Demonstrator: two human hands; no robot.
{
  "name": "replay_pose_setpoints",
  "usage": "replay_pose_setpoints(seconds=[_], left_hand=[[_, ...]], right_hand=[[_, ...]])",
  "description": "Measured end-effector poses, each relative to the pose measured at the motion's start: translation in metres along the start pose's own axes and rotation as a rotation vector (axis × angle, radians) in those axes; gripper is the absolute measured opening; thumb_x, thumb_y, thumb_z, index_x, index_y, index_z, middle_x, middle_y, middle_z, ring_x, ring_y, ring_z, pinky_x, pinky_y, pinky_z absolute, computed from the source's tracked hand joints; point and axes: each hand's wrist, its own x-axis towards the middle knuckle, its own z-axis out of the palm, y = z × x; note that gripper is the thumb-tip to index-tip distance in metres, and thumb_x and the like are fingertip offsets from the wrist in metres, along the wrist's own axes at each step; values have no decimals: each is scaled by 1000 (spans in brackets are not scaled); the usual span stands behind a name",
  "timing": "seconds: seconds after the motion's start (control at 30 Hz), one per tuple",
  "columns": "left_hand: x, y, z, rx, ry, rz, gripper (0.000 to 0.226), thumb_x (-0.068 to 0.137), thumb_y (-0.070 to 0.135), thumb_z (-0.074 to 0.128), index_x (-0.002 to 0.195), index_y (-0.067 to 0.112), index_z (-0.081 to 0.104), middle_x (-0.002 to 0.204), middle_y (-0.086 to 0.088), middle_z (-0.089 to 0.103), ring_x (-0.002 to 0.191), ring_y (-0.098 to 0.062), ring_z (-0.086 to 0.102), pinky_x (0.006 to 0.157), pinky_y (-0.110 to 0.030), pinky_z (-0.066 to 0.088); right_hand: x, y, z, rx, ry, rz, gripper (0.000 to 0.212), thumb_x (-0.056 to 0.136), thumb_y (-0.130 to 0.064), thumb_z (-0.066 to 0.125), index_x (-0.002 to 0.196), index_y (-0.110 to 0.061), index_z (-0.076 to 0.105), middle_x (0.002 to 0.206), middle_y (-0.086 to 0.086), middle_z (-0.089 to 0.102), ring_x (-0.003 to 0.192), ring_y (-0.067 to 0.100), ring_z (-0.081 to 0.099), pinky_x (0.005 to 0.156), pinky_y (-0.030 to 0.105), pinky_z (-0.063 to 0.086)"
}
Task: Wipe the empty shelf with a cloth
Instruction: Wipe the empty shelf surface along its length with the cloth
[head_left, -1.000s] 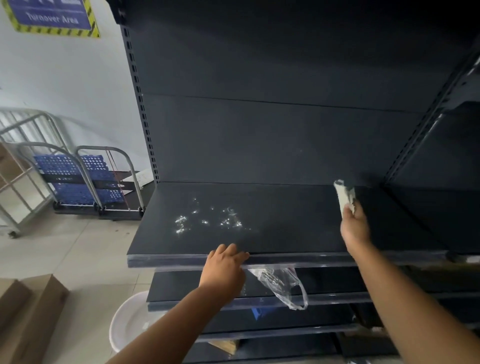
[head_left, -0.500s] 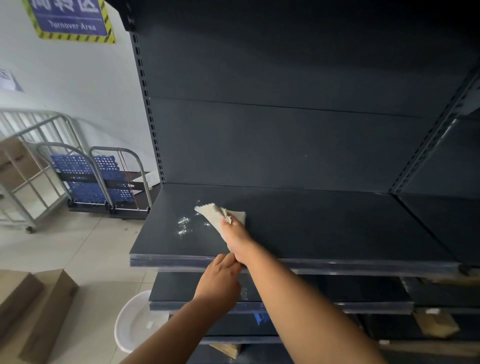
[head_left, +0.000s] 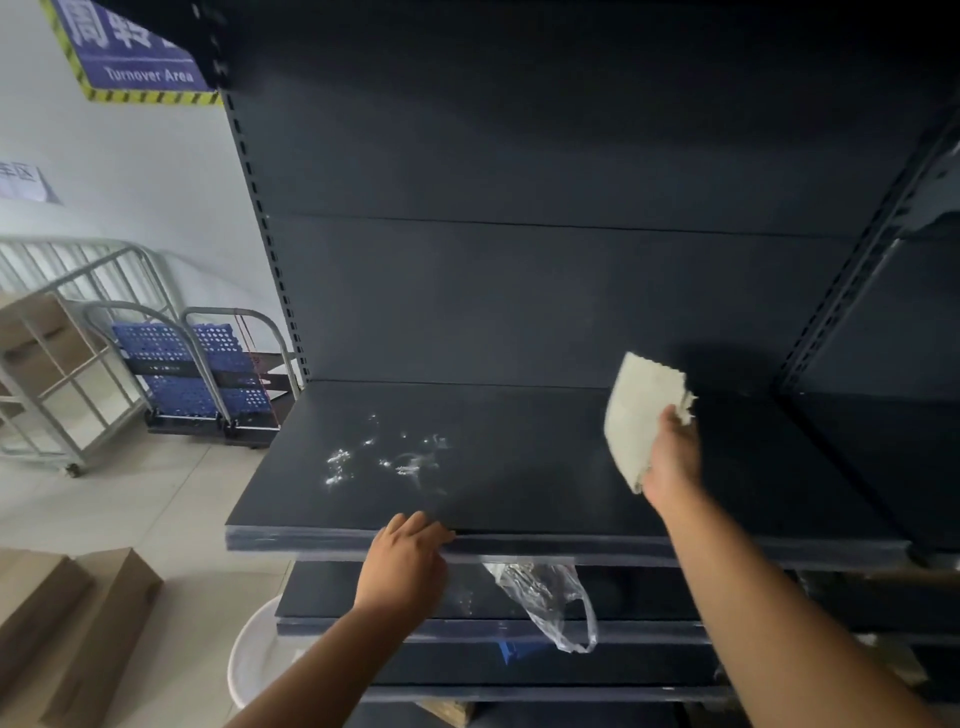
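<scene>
A dark, empty shelf board runs across the middle of the view, with shiny wet smears left of its centre. My right hand is over the right part of the board and grips a pale, folded cloth, held up off the surface. My left hand rests on the shelf's front edge, fingers curled over the lip.
Lower shelves sit below, with a clear plastic bag hanging from one. A white bucket stands on the floor, cardboard boxes lie at the left, and blue trolleys are parked by the wall. Another shelf bay adjoins on the right.
My right hand has swung the cloth from the wet smears at the left over to the right side of the board and lifted it. My left hand stays on the front edge.
</scene>
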Motion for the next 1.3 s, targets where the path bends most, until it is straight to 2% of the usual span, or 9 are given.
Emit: replay_pose_setpoints(seconds=[0.13,0.33,0.53,0.67,0.73,0.83,0.97,1.07,1.3], left_hand=[[7,1,2,-11,65,-21,33,64,-7,68,83,20,73,76,1,63,72,-26,56,64,-35,50],[12,8,5,-17,81,-72,29,69,-6,68,81,20,73,77,1,65,74,-26,56,67,-36,50],[9,10,6,-15,95,-96,26,71,-3,61,78,19,73,75,2,65,73,-27,57,67,-37,49],[7,14,6,-4,95,-124,27,71,0,55,78,20,72,76,2,64,74,-26,56,67,-35,47],[7,15,4,8,81,-129,29,72,-5,60,81,20,73,78,2,64,77,-26,56,68,-35,47],[8,19,1,4,74,-139,29,74,-5,61,83,19,74,80,1,66,79,-26,57,70,-35,48],[11,24,-1,-5,61,-163,28,76,-5,62,84,20,74,85,1,67,83,-25,56,72,-35,47],[13,26,-4,20,24,-137,25,82,0,60,88,21,73,91,3,67,87,-22,55,74,-35,47],[10,19,-1,-5,47,-142,27,78,-1,64,85,23,73,86,4,67,82,-22,57,70,-34,48]], right_hand=[[45,5,-71,-716,79,-384,33,98,-23,39,129,-21,47,122,18,61,107,39,58,86,36,43],[20,55,-68,-1386,-337,-469,35,95,-19,45,129,-17,55,117,17,63,103,38,58,87,45,49],[-78,73,48,-659,-751,-49,33,98,-23,41,128,-27,54,124,10,64,98,22,59,79,25,42],[-98,63,83,-15,-638,578,37,95,-36,51,126,-17,52,136,6,54,121,24,54,97,33,44],[-83,49,75,128,-563,635,25,92,-39,55,107,-20,62,118,6,68,96,22,69,77,35,56],[-38,23,45,142,-402,450,18,92,-36,55,91,-19,63,81,-2,76,68,19,72,56,30,57],[42,-7,-5,-177,-168,-68,27,97,-29,46,120,-18,57,120,10,64,113,30,59,96,35,47],[90,4,-37,-604,-63,-291,33,97,-32,39,126,-22,52,122,11,62,111,34,58,89,33,41],[75,73,22,-1387,-309,-573,34,93,-25,42,123,-30,57,121,4,64,109,31,58,88,40,47]])
